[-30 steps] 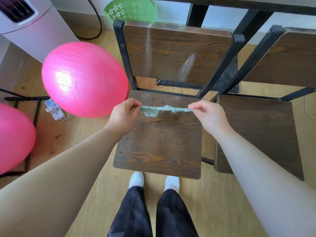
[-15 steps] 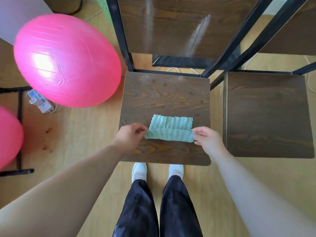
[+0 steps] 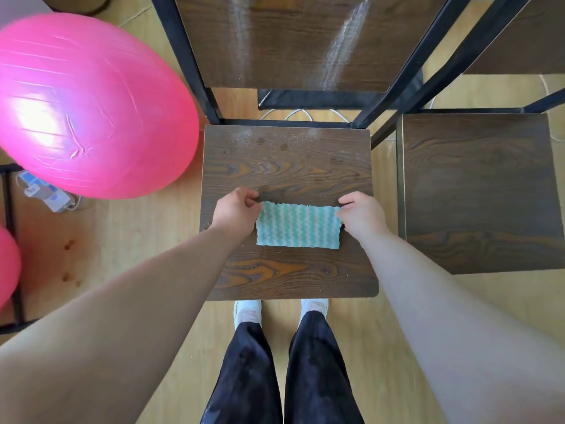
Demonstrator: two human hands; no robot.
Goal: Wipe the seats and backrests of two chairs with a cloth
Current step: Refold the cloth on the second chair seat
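Observation:
A green-and-white striped cloth [image 3: 298, 225] hangs spread out just above the middle of the left chair's dark wood seat [image 3: 287, 160]. My left hand [image 3: 237, 211] pinches its top left corner and my right hand [image 3: 360, 214] pinches its top right corner. White dusty streaks run down this chair's backrest [image 3: 293, 38], and crumbs and dust speckle the seat near its back edge. The second chair's seat [image 3: 480, 191] lies to the right, with part of its backrest [image 3: 526, 47] at the top right.
A large pink exercise ball [image 3: 88, 105] presses against the left chair's side. A second pink ball [image 3: 7, 264] and a black metal frame [image 3: 12, 246] are at the far left. A power strip [image 3: 42, 191] and cables lie on the wooden floor. My feet stand at the seat's front edge.
The view has tilted down over the seat. The cloth went from a stretched, bunched strip held high to a flat folded rectangle held low over the seat.

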